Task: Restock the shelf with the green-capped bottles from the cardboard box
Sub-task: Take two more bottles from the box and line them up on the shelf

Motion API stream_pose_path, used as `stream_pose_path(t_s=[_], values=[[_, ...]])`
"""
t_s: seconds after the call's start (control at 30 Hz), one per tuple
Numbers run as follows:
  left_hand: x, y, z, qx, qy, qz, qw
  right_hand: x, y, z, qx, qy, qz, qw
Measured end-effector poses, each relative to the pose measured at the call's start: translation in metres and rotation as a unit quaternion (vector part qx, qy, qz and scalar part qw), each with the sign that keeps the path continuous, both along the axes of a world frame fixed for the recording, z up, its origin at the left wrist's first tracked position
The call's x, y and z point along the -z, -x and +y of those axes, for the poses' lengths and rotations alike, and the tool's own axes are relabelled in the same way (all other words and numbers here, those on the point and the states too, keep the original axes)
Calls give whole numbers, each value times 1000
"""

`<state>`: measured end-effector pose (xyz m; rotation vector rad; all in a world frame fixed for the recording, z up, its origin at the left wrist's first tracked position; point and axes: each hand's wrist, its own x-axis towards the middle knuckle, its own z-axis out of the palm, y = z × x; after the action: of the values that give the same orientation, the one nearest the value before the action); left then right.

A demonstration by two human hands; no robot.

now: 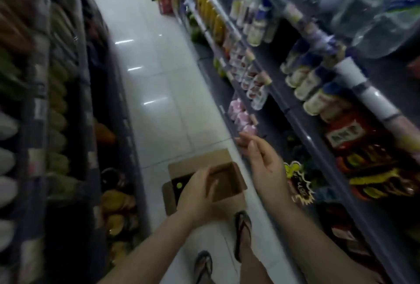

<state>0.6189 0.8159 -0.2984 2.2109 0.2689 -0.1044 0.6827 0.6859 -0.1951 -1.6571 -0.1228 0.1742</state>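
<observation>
A narrow shop aisle with a glossy white tiled floor [159,92] runs between two long shelf units, and the whole view is dim and smeared with motion blur.

The left hand [197,192] hangs over the cardboard box [229,183], fingers loosely curled and pointing down into it; it hides part of the opening, and I cannot tell whether it has hold of anything. The right hand [261,158] is raised beside the shelf unit on the right [302,129], fingers spread loosely and holding nothing, its fingertips close to the edge of a low shelf.

The box sits on the floor just ahead of the person's feet, which wear flip-flops [243,231]. Its flaps are folded outward. The right part of the interior shows bare brown cardboard. In the darker left part one green cap [179,185] shows, the top of a bottle standing in the box; the rest of that side is too dark to make out.

Just beyond the right hand, a low shelf holds pink packs [243,115]. Above them stand rows of clear bottles with red labels [252,83], then pale bottles with blue tops [311,85], and farther along orange bottles [211,13]. Red and yellow packets [363,147] fill the shelf nearest the person. The left shelving [56,101] is too blurred to read.
</observation>
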Motion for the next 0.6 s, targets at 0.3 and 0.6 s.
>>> stream_pose_path(t_s=[0.3, 0.6], values=[[188, -26, 22, -83, -33, 109, 990, 204, -45, 35, -63, 31, 98, 993], [395, -26, 1, -171, 11, 171, 970, 432, -68, 32, -117, 74, 168, 976]])
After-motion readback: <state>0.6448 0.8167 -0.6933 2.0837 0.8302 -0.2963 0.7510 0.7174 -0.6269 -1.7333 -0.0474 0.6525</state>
